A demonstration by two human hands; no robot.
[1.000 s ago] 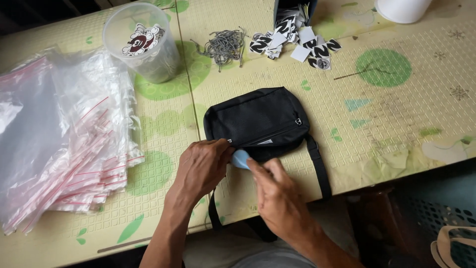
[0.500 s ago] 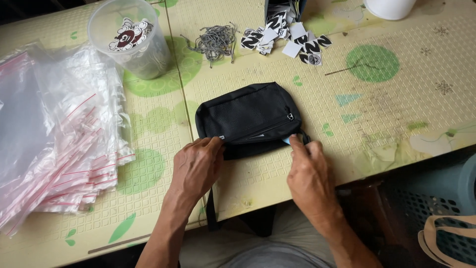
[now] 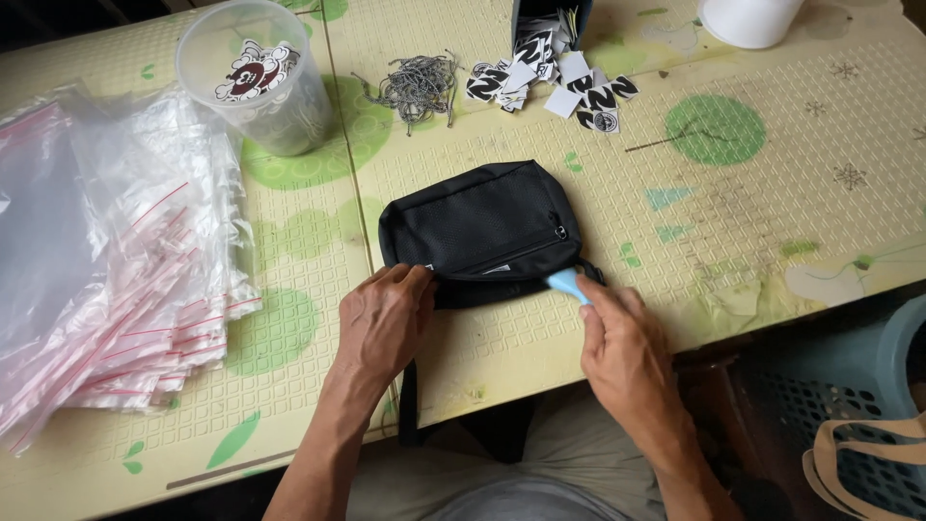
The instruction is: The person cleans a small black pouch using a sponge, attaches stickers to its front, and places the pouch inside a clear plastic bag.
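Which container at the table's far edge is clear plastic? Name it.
The tub at far left, with a cartoon sticker on its lid; the white cup and dark box are opaque.

Bare yellow-green patterned tabletop to my right of the black fabric pouch: open reach there. My left is blocked by the stack of clear zip bags with red seals. Far side is crowded: clear plastic cup, pile of grey metal chains, scattered black-and-white stickers, white round container. Narrow bare strip between pouch and zip bags.
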